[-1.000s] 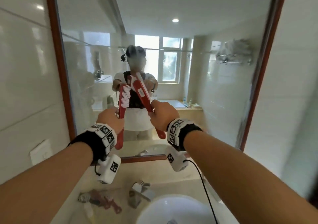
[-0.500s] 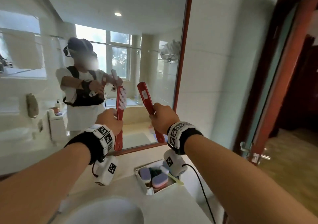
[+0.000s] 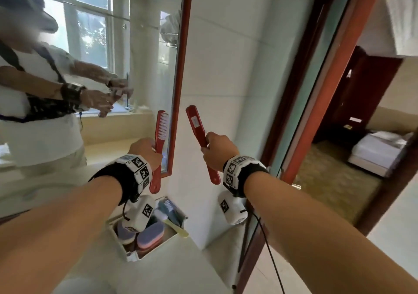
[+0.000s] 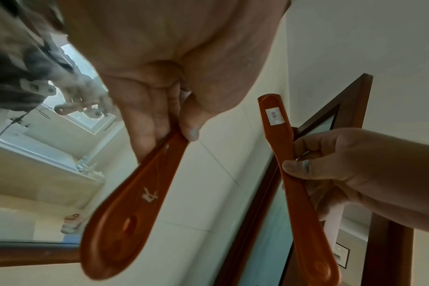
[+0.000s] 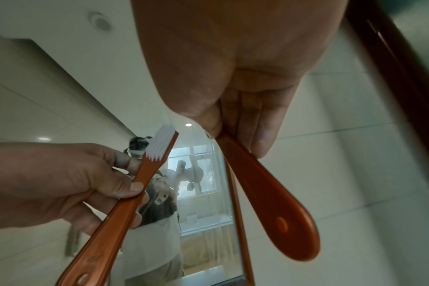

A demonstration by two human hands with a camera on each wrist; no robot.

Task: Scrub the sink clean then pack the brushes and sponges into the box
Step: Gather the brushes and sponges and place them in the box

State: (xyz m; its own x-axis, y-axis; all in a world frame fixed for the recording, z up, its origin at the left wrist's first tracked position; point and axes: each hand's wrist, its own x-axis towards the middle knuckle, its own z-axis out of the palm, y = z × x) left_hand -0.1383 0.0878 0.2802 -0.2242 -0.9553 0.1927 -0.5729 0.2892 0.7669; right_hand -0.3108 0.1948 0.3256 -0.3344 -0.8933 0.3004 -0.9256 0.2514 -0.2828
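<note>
My left hand (image 3: 144, 150) grips a red brush (image 3: 161, 133) by its handle, white bristles facing right, held upright before the mirror. My right hand (image 3: 218, 150) grips a second red brush (image 3: 196, 124) with its flat back and a white sticker toward me. In the left wrist view the left brush handle (image 4: 125, 209) runs down from my fingers, and the other brush (image 4: 273, 118) stands to the right. In the right wrist view the bristled brush (image 5: 159, 145) is at left, the right brush handle (image 5: 272, 209) below my fingers. A white box (image 3: 158, 245) sits on the counter beneath my left wrist.
In the box lie purple-and-pink sponges (image 3: 150, 235), a blue brush (image 3: 169, 210) and a yellow-handled brush (image 3: 178, 231). A red-framed mirror (image 3: 179, 67) hangs on the tiled wall. A wooden door frame (image 3: 321, 90) opens onto a bedroom at right. The counter edge (image 3: 203, 269) lies below.
My view has swung further right: the sink has left the frame and the box now lies under my left wrist. Both hands keep holding their brushes upright, a little farther apart.
</note>
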